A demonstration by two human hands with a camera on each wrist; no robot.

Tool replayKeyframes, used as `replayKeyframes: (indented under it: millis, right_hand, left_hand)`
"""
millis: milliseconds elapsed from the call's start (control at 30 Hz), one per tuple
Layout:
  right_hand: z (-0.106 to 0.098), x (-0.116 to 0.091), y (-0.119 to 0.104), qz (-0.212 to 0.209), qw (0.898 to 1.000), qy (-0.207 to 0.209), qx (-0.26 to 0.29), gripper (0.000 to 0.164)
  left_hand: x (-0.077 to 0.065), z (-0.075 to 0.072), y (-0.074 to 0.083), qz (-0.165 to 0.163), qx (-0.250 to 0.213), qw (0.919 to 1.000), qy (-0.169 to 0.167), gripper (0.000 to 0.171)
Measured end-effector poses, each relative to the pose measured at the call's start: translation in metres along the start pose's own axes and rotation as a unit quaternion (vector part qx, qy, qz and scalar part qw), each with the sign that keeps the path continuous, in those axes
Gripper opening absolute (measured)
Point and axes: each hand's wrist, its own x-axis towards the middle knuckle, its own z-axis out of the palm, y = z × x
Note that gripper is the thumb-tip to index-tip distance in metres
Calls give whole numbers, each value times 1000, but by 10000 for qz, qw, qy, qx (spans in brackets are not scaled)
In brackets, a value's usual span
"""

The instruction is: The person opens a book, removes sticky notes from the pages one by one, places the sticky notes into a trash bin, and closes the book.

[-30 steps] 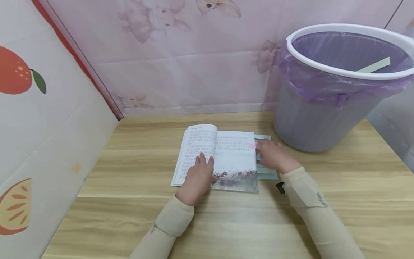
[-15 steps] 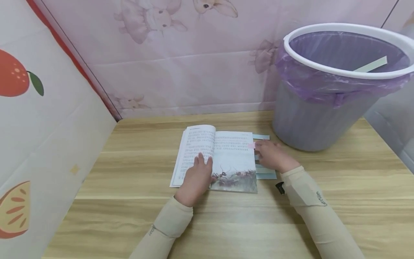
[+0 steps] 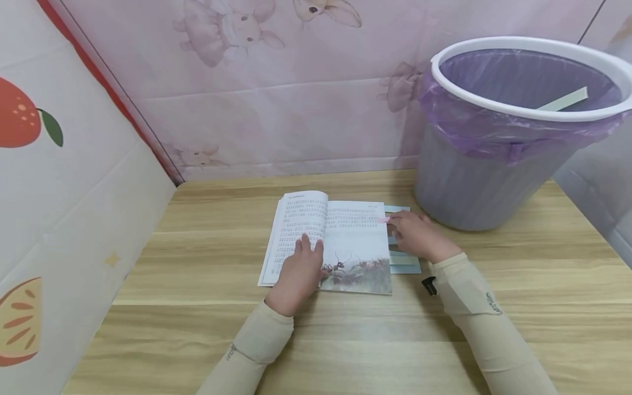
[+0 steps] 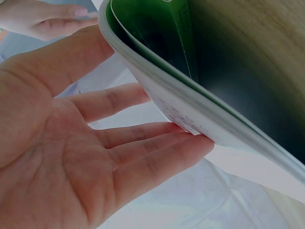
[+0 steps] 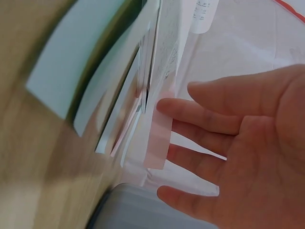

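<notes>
An open book (image 3: 357,233) lies on the wooden table, printed text on both pages and a picture of ants on the right one. My left hand (image 3: 298,277) rests on the left page beside the fold, fingers extended; in the left wrist view its fingertips touch the paper. From the right page's edge sticks out a pink paper strip (image 5: 158,145). The index fingertip of my right hand (image 3: 419,236) touches this strip, with the thumb apart from it and the other fingers loosely extended. Several pale blue and green strips (image 3: 407,269) protrude below, partly hidden by the right hand.
A grey bin (image 3: 469,181) with a white rim and purple liner stands at the back right of the table; a pale green strip (image 3: 565,100) leans inside it. Patterned wall coverings (image 3: 296,120) border the table at the back and left.
The right fingers have shifted slightly at the pink strip, whose outer end now looks bent upward. The left hand stays on the page. The head view has drifted slightly.
</notes>
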Motion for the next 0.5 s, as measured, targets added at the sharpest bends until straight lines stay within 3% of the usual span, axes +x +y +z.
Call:
replayKeyframes:
  millis: [267, 500]
  right_hand:
    - [5, 1, 4, -54, 9998, 47, 164, 35]
    - [4, 4, 7, 67, 9999, 144, -4, 30]
  left_hand:
    - [0, 1, 0, -20, -22, 10000, -85, 63]
    - [2, 3, -1, 14, -8, 10000, 21, 64]
